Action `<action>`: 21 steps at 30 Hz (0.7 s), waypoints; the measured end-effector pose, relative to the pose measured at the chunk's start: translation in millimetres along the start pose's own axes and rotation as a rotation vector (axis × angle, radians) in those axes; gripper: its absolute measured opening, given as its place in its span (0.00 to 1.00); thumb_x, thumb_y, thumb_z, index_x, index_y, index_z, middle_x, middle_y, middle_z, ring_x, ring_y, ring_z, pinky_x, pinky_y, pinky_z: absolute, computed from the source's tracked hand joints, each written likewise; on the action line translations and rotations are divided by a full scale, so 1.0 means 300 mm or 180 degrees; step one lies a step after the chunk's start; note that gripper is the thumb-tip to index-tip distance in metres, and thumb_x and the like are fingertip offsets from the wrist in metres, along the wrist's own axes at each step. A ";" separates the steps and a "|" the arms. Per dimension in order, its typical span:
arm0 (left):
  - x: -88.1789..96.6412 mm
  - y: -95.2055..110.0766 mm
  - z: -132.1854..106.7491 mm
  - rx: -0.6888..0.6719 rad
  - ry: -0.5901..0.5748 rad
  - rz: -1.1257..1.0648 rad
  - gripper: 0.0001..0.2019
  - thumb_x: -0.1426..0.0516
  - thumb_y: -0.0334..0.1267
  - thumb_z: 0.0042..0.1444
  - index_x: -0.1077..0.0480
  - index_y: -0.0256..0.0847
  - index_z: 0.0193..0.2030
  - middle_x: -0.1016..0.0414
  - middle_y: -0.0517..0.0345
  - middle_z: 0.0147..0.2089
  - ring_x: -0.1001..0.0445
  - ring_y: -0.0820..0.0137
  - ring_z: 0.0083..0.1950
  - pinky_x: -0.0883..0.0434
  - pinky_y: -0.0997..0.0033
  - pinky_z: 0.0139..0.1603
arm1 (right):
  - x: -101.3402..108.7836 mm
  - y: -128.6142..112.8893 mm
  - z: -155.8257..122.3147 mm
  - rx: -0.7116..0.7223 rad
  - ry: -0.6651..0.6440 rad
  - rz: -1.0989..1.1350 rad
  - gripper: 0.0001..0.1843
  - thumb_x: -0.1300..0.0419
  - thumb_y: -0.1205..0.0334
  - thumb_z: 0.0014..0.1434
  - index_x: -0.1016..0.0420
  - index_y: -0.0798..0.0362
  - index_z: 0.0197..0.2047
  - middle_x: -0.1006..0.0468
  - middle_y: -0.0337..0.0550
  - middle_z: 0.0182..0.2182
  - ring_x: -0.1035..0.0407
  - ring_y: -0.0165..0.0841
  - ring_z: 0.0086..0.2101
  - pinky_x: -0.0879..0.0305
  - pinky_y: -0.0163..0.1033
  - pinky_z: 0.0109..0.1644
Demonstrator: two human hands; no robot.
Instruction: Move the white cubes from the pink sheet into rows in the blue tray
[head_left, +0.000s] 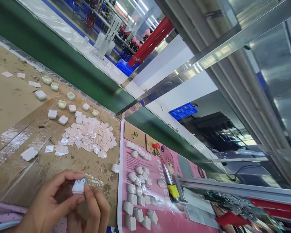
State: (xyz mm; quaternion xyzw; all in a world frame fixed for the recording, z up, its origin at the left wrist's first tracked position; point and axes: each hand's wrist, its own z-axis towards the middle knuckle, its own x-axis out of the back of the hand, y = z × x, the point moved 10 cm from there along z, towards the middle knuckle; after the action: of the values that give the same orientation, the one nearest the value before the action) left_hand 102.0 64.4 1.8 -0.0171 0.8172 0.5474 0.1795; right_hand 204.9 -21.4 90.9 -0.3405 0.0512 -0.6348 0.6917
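Observation:
A small white block with two blue eye-like marks (79, 186) is held up between my hands. My left hand (48, 199) is closed, its thumb and index finger against the block's left and lower sides. My right hand (93, 204) pinches the block from the right, with fingers curled. Beyond them on the brown work surface lies a heap of thin pale pink square pieces (89, 134). Several small white blocks are scattered behind and left of the heap, among them a hollow one with yellow inside (61, 104). A white piece (29, 154) lies left of my hands.
On the pink printed mat (165, 212) to the right stand several white blocks (133, 198) in clusters. A tool with a yellow-wrapped handle (173, 191) rests beyond them. A green partition (87, 82) and a metal frame bar (165, 84) bound the far side.

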 end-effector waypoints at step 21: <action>0.009 0.132 -0.013 -0.1163 -0.0224 0.1102 0.13 0.37 0.47 0.51 0.23 0.56 0.45 0.18 0.61 0.44 0.19 0.64 0.44 0.23 0.70 0.48 | -0.142 0.146 -0.004 -0.1599 -0.1995 0.2228 0.14 0.35 0.50 0.53 0.22 0.38 0.44 0.21 0.40 0.43 0.26 0.35 0.44 0.27 0.40 0.48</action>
State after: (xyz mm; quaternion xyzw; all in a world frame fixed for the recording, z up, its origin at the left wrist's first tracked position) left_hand 89.6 77.1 37.5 0.1100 0.6887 0.7089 0.1054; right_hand 233.1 15.5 51.1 -0.6315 0.1031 -0.2021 0.7415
